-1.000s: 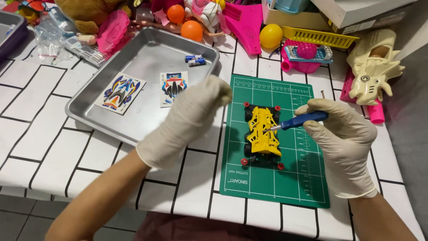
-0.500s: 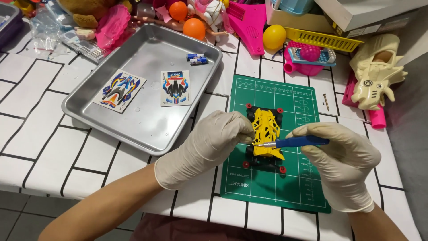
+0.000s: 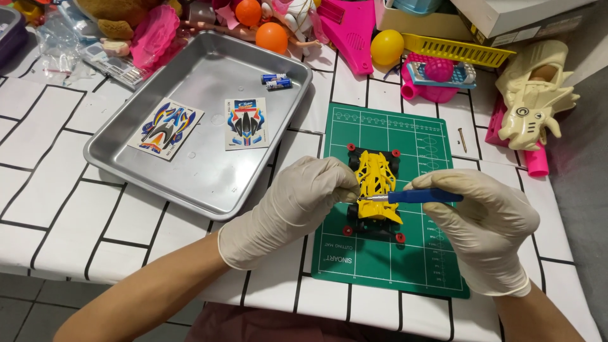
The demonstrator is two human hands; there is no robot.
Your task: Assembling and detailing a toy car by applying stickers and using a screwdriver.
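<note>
Yellow toy car [image 3: 375, 183] upright on green mat; blue screwdriver [image 3: 415, 197] level across it.

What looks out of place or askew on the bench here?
One loose screw lies off the green cutting mat, on the tablecloth beside it. Toy car sits upright between left hand and right hand; nothing spilled.

Two sticker sheets lie flat in the metal tray [image 3: 190, 183] nr the tabletop's far-left part. Left sticker sheet [image 3: 166, 128]: rectangular, tilted, white w/ blue, orange, black shapes. Right sticker sheet [image 3: 246, 123]: rectangular, nearly square-on, white w/ blue, red, black shapes; just beside the first, not touching. White box [image 3: 506, 14] at far-right edge, partly cut off. Clear plastic bag [image 3: 57, 41] at far-left corner, crumpled.
</note>
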